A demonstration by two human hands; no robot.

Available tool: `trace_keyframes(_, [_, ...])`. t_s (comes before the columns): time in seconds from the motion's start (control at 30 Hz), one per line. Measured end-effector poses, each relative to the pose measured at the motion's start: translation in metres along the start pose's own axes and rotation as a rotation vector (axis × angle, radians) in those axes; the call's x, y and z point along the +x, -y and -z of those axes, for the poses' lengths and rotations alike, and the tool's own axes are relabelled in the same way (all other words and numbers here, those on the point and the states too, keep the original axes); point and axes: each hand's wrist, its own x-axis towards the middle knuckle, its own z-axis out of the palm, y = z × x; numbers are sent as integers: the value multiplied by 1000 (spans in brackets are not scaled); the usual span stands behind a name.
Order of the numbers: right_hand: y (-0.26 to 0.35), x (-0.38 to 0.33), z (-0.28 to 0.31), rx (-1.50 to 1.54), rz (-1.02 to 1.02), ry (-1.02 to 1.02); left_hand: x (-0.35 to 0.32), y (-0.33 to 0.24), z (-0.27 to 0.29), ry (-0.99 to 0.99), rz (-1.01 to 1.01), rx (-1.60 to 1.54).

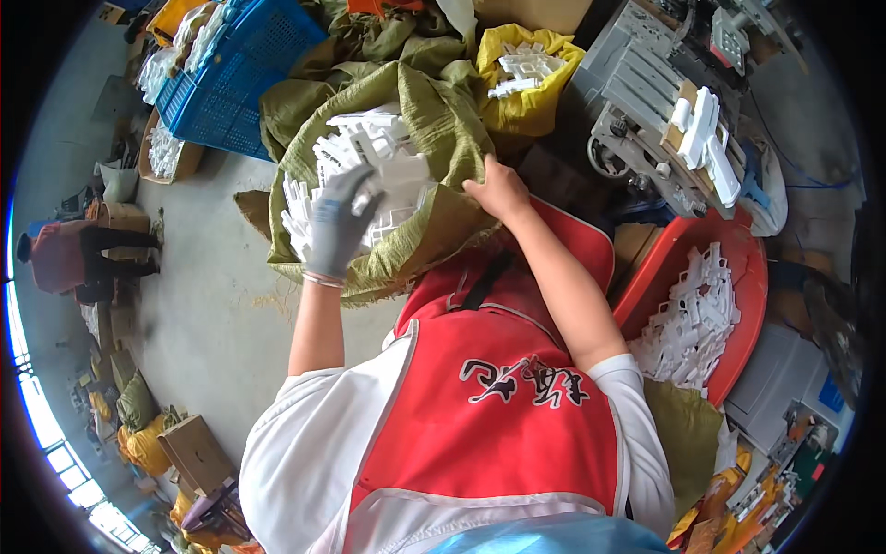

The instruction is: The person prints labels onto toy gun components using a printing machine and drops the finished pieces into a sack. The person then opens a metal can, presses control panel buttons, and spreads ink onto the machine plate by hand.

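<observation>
An olive-green woven sack (461, 138) stands open in front of me, filled with white plastic parts (374, 148) in angular, frame-like shapes. My left hand (338, 226), in a grey glove, is over the parts at the sack's near left side. Its fingers are apart and slightly bent, with nothing visible between them. My bare right hand (499, 190) is closed on the sack's right rim, pinching the fabric and holding that side up.
At the right is a machine (637, 111) with a white part lying on it. A red tub (755, 305) of similar parts stands below it. A yellow bag (484, 65), a blue crate (226, 88) and a cardboard box (189, 159) surround the sack. Another person (65, 258) is far left.
</observation>
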Motion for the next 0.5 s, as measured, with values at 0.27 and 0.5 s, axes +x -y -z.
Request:
trace_keyframes(0.27, [-58,-33,89,1292,-195,-381,-37,-67,-69,679,-46,-409])
trace_keyframes(0.5, [-146,-100,58,852,138,-195,-44,-70,-86,747,-148,-210])
